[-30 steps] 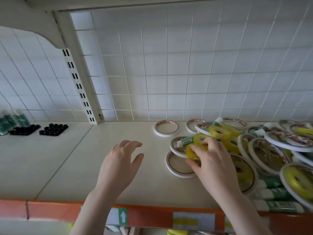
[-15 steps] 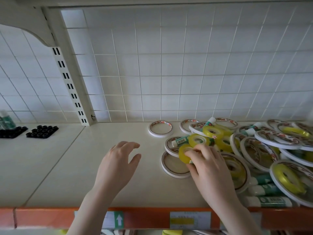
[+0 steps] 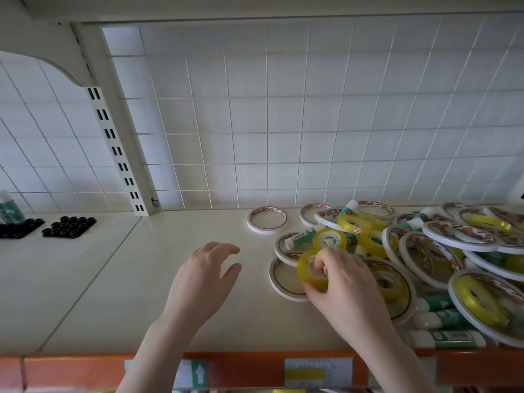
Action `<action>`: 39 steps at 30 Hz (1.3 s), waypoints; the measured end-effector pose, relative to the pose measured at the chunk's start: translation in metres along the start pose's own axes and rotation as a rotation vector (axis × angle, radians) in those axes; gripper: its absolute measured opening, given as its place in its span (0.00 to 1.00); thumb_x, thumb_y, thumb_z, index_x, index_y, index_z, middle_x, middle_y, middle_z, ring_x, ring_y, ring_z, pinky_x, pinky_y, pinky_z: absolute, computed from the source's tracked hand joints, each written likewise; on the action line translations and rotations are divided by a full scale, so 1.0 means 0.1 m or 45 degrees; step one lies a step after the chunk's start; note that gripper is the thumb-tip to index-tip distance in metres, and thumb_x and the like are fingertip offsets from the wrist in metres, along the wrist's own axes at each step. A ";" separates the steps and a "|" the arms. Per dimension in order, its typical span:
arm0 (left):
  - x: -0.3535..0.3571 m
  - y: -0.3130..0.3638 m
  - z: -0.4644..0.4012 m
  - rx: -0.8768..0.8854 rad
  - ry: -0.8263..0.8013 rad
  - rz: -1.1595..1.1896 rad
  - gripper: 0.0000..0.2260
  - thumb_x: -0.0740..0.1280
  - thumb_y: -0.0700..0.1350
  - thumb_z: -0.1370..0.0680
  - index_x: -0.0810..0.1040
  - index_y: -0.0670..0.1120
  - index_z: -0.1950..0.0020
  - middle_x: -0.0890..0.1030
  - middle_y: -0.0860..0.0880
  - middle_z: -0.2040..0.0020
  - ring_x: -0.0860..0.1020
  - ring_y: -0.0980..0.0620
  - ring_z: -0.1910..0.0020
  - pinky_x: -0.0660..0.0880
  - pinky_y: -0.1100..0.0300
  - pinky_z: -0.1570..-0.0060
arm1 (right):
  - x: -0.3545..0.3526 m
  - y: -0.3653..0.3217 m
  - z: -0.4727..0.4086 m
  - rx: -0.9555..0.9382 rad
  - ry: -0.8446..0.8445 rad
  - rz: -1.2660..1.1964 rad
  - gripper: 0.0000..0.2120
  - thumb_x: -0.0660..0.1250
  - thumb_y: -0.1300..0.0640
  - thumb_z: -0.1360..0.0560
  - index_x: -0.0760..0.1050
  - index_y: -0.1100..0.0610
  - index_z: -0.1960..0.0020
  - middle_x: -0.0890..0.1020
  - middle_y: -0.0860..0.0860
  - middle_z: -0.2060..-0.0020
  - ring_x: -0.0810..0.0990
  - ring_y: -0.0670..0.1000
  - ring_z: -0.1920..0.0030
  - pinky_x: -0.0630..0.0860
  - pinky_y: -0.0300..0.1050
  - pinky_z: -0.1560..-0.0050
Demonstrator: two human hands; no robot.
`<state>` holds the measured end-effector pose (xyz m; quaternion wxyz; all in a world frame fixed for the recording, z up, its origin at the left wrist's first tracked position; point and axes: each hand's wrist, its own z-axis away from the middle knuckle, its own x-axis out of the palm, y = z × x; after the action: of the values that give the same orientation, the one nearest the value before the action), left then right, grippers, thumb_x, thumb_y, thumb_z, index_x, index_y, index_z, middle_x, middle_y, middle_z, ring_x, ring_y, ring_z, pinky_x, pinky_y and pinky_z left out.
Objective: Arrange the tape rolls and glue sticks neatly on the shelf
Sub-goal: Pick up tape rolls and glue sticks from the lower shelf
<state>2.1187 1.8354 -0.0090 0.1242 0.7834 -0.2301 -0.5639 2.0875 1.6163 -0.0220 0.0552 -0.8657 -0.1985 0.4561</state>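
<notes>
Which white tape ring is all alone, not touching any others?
The white tape ring farthest left by the wire back wall. It lies flat on bare shelf; the other rings overlap in the pile.

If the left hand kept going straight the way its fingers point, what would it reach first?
Probably the lone white-rimmed tape ring lying flat near the wire grid. The left hand hovers open over bare shelf, fingers aimed up-right; depth is unclear, so it might pass just beside it.
</notes>
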 end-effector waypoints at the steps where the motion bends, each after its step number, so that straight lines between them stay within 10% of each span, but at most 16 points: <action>1: 0.00 0.00 -0.01 0.002 0.000 -0.004 0.12 0.65 0.50 0.23 0.76 0.55 0.40 0.76 0.58 0.43 0.74 0.56 0.44 0.68 0.63 0.53 | -0.02 0.00 0.00 0.014 0.012 -0.005 0.21 0.80 0.56 0.43 0.71 0.55 0.57 0.76 0.48 0.62 0.75 0.49 0.62 0.70 0.37 0.60; 20: 0.24 0.95 -0.79 0.442 -0.220 0.065 0.15 0.66 0.52 0.24 0.76 0.51 0.38 0.77 0.51 0.41 0.74 0.50 0.42 0.71 0.54 0.44 | -0.79 0.54 0.19 0.429 -0.024 0.211 0.28 0.70 0.48 0.30 0.69 0.52 0.32 0.71 0.48 0.43 0.71 0.48 0.43 0.63 0.34 0.51; 39: 0.69 1.67 -0.94 0.454 -0.298 -0.021 0.23 0.67 0.57 0.26 0.74 0.49 0.35 0.76 0.50 0.38 0.73 0.51 0.41 0.69 0.59 0.46 | -1.03 1.09 0.32 0.448 0.122 0.206 0.25 0.71 0.49 0.31 0.72 0.53 0.36 0.72 0.48 0.45 0.73 0.49 0.46 0.65 0.35 0.55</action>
<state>2.1880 1.6508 0.0404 -0.0485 0.7239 -0.3326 -0.6025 2.0415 1.4730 0.0087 0.1784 -0.8765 -0.0428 0.4451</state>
